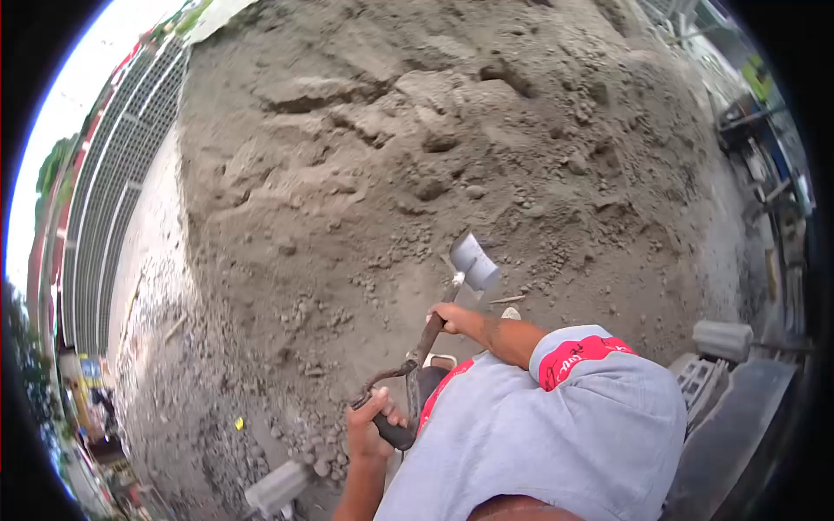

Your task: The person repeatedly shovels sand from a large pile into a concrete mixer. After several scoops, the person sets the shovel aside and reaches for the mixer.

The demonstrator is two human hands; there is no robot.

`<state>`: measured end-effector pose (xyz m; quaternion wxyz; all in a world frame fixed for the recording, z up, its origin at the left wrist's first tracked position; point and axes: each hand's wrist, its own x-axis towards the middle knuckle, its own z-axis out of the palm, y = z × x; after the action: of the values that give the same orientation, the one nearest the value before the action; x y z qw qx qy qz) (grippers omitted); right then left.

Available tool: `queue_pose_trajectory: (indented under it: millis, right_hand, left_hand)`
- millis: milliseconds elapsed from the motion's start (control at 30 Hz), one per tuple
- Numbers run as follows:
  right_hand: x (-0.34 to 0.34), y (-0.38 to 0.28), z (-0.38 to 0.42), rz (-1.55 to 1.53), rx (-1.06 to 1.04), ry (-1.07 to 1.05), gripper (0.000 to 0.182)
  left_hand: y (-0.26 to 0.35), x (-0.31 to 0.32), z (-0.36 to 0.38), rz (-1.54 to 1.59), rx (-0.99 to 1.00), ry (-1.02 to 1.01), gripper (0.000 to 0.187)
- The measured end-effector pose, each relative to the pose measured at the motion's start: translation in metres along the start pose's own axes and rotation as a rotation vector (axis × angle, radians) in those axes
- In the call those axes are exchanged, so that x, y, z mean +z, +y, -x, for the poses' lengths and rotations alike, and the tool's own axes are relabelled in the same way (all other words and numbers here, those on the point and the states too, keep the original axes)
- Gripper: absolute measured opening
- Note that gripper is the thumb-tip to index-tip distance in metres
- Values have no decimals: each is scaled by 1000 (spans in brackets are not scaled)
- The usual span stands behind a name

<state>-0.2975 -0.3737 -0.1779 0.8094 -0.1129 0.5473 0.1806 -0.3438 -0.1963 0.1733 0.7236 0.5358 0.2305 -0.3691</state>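
A shovel (423, 341) slants across the lower middle of the head view, its pale metal blade (474, 261) at the upper end, over the dirt at the foot of a large heap of grey-brown soil (382, 148). My left hand (376, 423) is closed round the dark grip at the lower end of the handle. Farther up the shaft, just below the blade, my right hand (446, 318) is wrapped round it. The blade's lower edge is partly hard to make out.
Part of a shoe (511, 313) shows beside the blade. Concrete blocks lie at the lower left (278, 488) and right (723, 339). A grey sheet or trough (738, 425) is at the lower right. A lattice wall (113, 187) stands left, and a person in yellow-green is at the far right.
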Motion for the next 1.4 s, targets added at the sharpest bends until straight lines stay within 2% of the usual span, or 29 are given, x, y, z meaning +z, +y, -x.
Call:
queue_pose_trajectory:
  millis: [67,100,133,167,233,333,367,433,467,533,567,633,667,767,867,900,967,1000,1033,1100,1133,1167,1233,1300,1400]
  right_hand:
    - [45,45,-13,351,30,-115,13]
    - [57,82,-31,435,98,-113,13]
    - [70,105,-61,614,48,-102,12]
    - [96,117,-53,777,-20,-91,11]
    - [126,149,-49,801,-34,-12,10]
    - [168,167,-58,805,-98,-23,21]
    - [184,165,-49,809,-100,-10,21]
    - [212,158,-35,799,-200,-244,29]
    - [221,155,-23,801,-210,-242,29]
    - [238,144,3,834,-255,-255,34]
    - [240,140,1,832,-253,-254,34]
    - [253,125,-11,894,-47,-315,28]
    - [256,129,-26,845,19,-196,29]
    - [277,135,-30,760,-51,-201,30]
    - [316,107,-40,765,-59,-236,29]
    - [331,93,-54,770,-51,-270,29]
    - [365,83,-116,908,-254,-302,33]
    - [387,106,-136,1101,-422,-143,34]
    - [390,141,-149,1298,-562,28,35]
    - [379,167,-147,1311,-776,-95,41]
    - [363,163,-184,1169,-649,-147,46]
    - [353,150,-166,1150,-640,-103,46]
    - [358,119,-126,1348,-231,-224,59]
    - [354,80,-102,1447,-276,-75,70]
    - [328,1,-119,1359,-329,-40,77]
  left_hand:
    - [-18,-56,31,199,41,256,19]
    - [-34,-88,40,427,54,344,15]
    - [-44,-114,40,636,76,390,12]
    - [-53,-133,42,679,87,411,12]
    - [-69,-164,51,943,125,418,14]
    - [-63,-184,25,1037,179,411,14]
    - [-56,-188,9,1096,219,389,14]
    - [-35,-196,-51,1132,331,364,17]
    - [-29,-204,-102,1186,333,341,15]
    - [-5,-207,-215,1104,314,409,13]
    - [6,-204,-224,1125,320,358,13]
    - [32,-204,-233,1151,326,303,14]
    - [32,-206,-228,1148,297,336,14]
    - [71,-209,-227,1184,289,310,17]
    - [113,-200,-235,1211,324,296,22]
    - [112,-208,-284,1155,348,206,25]
    - [144,-222,-341,857,374,444,27]
    - [143,-259,-355,865,416,412,27]
    - [140,-292,-351,920,365,430,25]
    - [121,-318,-364,813,348,634,19]
    - [120,-314,-358,788,318,629,19]
    - [118,-304,-355,808,283,694,15]
    - [118,-296,-355,840,249,752,10]
    - [113,-305,-361,644,212,983,7]
    - [80,-335,-363,607,174,1085,10]
